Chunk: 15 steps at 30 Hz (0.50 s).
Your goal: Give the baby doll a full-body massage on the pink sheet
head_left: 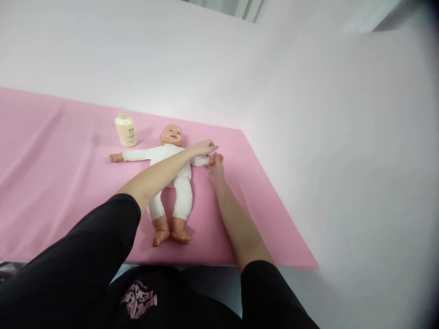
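Black sleeves nearest, left hand [205, 147] flat on doll [171, 176] arm — right hand [216, 170] fingers touching doll's hand, grip unclear

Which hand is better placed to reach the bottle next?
Probably the left hand. Its arm already crosses the doll, and the bottle stands on that side. The right hand rests at the doll's far hand, farther away.

Doll [171, 173] lay on its back on the mat [51, 183], head toward the wall [206, 59], feet toward the near edge, arms spread to either side. Bottle [125, 130] stood upright on the mat behind the doll's left-lying arm, just left of its head. Left hand [205, 147] reached across the doll's chest to the arm on the right side, right hand [216, 170] just before it, at that arm's end.
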Available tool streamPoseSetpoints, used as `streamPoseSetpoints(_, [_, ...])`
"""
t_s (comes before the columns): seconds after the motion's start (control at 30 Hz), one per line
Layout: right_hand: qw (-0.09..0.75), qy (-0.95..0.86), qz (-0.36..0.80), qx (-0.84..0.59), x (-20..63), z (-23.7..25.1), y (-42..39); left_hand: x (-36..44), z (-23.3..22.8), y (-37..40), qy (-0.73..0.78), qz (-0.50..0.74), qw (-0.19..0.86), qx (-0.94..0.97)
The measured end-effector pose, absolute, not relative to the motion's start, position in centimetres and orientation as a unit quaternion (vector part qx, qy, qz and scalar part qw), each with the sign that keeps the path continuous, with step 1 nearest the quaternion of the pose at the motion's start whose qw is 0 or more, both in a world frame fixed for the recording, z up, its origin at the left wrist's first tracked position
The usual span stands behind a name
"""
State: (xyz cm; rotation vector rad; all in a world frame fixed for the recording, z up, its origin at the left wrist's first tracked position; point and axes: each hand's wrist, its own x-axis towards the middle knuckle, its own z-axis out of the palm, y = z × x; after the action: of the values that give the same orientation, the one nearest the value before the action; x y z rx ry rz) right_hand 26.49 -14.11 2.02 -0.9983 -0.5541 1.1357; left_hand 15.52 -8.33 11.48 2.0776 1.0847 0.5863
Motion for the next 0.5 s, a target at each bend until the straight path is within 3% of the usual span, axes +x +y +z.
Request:
streamPoseSetpoints(0.23, [0.683, -0.275, 0.495, -0.461, 26.1, 2.1, -14.4, 16.9, 6.8, -8.2, 0.380, 0.190, 0.382, 0.821])
streamPoseSetpoints(0.5, [0.697, -0.258, 0.502, -0.443, 26.7, 1.3, -14.0, 17.0, 7.2, -8.4, 0.342, 0.165, 0.399, 0.835])
